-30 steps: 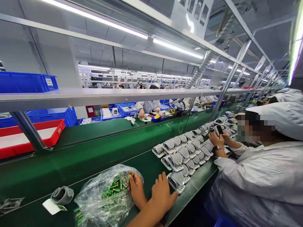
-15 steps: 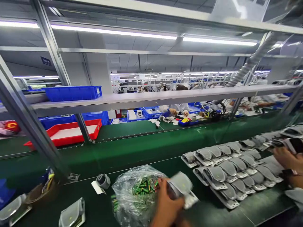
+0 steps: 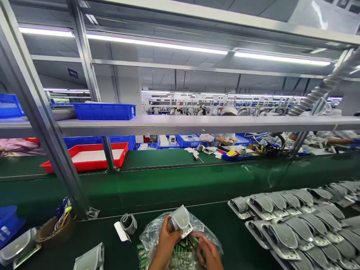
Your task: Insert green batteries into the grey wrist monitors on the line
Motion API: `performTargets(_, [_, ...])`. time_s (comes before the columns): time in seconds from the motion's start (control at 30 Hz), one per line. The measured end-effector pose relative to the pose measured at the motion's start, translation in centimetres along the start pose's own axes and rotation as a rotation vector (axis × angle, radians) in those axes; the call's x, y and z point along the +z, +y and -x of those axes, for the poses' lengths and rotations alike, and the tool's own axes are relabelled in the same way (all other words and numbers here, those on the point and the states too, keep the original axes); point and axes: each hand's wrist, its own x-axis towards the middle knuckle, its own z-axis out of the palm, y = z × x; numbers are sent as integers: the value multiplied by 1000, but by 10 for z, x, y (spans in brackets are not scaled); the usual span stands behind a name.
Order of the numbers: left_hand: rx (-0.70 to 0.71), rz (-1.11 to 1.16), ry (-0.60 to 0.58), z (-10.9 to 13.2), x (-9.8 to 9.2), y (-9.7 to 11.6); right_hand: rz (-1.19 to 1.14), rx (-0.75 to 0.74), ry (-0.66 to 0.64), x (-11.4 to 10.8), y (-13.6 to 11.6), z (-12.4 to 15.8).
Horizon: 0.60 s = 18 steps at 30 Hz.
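My left hand (image 3: 165, 242) grips a grey wrist-cuff device (image 3: 180, 220) and holds it upright above a clear plastic bag of green batteries (image 3: 180, 255). My right hand (image 3: 206, 252) rests on top of the bag with its fingers pinched on a green battery (image 3: 196, 240). Both hands are at the bottom centre of the view, over the green conveyor belt (image 3: 174, 187).
Rows of several grey cuff devices (image 3: 292, 221) lie on the belt to the right. A loose cuff with a white tag (image 3: 128, 224) lies left of the bag, another device (image 3: 90, 258) at the lower left. A metal post (image 3: 47, 123) and a red tray (image 3: 87, 155) stand beyond.
My view has swung left, away from the co-worker at my right. My left hand left the bag and now holds up a cuff device from the rows; my right hand moved onto the bag.
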Motion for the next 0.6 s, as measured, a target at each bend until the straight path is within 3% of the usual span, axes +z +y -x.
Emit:
performTargets(0.13, [-50,49,1,1,-3,4,226,-244,153,-4,2,-3])
performTargets(0.2, [-86,49,-21,3,-2,8,346,-284,182,-4,-8,-5])
performTargets(0.4, [-74,-18,-118,11,2,14,478,-296,116,9,-43,-8])
performTargets(0.6, [-74,45,-136,7,-11,7,425,-461,69,23,-28,-7])
